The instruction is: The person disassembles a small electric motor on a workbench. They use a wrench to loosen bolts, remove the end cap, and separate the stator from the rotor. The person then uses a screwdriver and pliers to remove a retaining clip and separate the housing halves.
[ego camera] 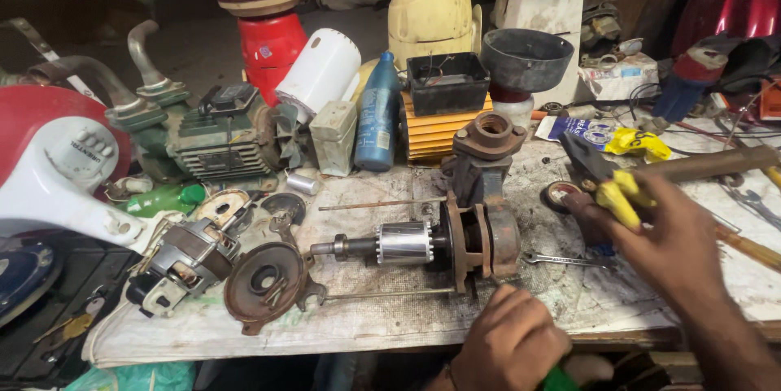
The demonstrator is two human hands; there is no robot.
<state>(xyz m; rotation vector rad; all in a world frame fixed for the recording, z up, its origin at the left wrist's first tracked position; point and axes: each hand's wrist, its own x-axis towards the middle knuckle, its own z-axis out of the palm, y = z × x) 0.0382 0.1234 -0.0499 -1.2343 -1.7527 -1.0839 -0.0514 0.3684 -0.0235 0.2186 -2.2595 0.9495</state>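
My right hand (pixel 667 244) grips a pair of pliers (pixel 602 175) with yellow handles, its dark jaws raised over the bench to the right of a rusty pump body (pixel 484 187). From that pump body a motor rotor (pixel 399 243) on its shaft sticks out to the left. My left hand (pixel 508 342) rests at the bench's front edge just below the pump, closed around a green-handled tool (pixel 561 379) that is mostly hidden. A small spanner (pixel 561 259) lies on the bench between my two hands.
A rusty end cover (pixel 264 281) and a wound motor part (pixel 183 265) lie at the left front. A green pump motor (pixel 220 135), blue bottle (pixel 376 114), orange-finned motor (pixel 435 126) and mixer bases (pixel 431 13) stand behind. Hammers with wooden handles (pixel 708 165) lie at right.
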